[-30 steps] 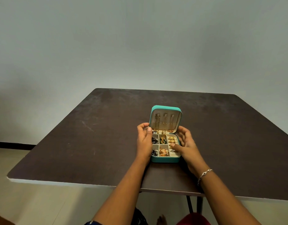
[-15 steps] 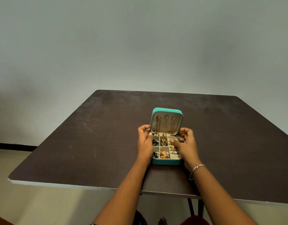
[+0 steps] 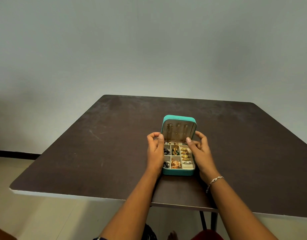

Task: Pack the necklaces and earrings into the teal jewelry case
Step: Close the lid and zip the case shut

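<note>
Teal jewelry case (image 3: 178,172) sat open near the middle of the worktop (image 3: 97,153), lid (image 3: 179,117) upright. Necklaces (image 3: 170,131) hung inside the lid; earrings (image 3: 175,164) lay in the tray compartments. Right hand (image 3: 200,153) pinched the lid's right edge, thumb in front. Left hand (image 3: 155,149) was curled at the lid's left edge, thumb touching it; grip could not be told.

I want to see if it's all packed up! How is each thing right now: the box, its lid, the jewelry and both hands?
teal jewelry case: open.
lid: standing up.
necklaces: hanging inside the lid.
earrings: lying in the compartments.
left hand: curled at the lid's left edge, thumb touching it; grip unclear.
right hand: holding the lid's right edge, thumb in front.
bracelet: worn on the right wrist.
</note>
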`<state>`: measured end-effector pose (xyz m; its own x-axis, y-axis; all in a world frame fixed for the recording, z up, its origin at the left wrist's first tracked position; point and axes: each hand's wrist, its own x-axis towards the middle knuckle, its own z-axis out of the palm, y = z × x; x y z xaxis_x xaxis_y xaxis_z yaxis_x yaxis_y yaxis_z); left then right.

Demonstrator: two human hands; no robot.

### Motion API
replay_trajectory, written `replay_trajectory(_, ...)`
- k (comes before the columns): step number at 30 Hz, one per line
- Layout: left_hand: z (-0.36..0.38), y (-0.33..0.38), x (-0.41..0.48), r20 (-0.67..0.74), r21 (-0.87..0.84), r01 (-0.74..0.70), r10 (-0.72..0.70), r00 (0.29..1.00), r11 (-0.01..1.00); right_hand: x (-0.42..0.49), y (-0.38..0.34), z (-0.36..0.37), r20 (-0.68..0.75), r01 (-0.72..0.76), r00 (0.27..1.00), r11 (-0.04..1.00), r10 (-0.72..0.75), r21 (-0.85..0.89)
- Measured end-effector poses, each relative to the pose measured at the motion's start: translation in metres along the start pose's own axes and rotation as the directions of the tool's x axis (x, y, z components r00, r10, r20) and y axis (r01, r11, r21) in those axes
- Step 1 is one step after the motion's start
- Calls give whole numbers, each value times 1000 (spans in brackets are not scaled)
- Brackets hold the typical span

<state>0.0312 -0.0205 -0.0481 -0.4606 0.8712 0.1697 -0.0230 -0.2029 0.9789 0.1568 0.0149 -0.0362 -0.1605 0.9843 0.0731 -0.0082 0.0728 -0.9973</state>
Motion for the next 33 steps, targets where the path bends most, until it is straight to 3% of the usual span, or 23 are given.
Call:
replay_trajectory(4, -2, -4, 1, 24, -33, -20, 21, 999, 999, -8, -5, -6, 86, 17, 996, 998, -23, 63)
replay_trajectory(9, 0, -1, 1, 11, -170, 27, -25, 1000, 985, -14, -3, -10, 74, -28, 997, 992, 19, 124)
replay_trajectory(16, 2, 0, 0, -15, -149, 52, -55, 998, 987, -21, -2, -13, 127, 45, 991, 998, -40, -32)
replay_trajectory(21, 2, 1, -1, 32, -118, 71, -68, 997, 990, -25, 2, -15, 223, 107, 974, 945, -38, -308)
replay_trajectory(28, 4, 6, -4, 44, -226, 118, -111, 993, 967, -33, -1, -6, 245, 99, 969, 936, -14, -337)
replay_trajectory(33, 1, 5, -4, 110, -210, 131, -110, 988, 969, -29, -3, -23, 424, 154, 903, 864, 74, -479)
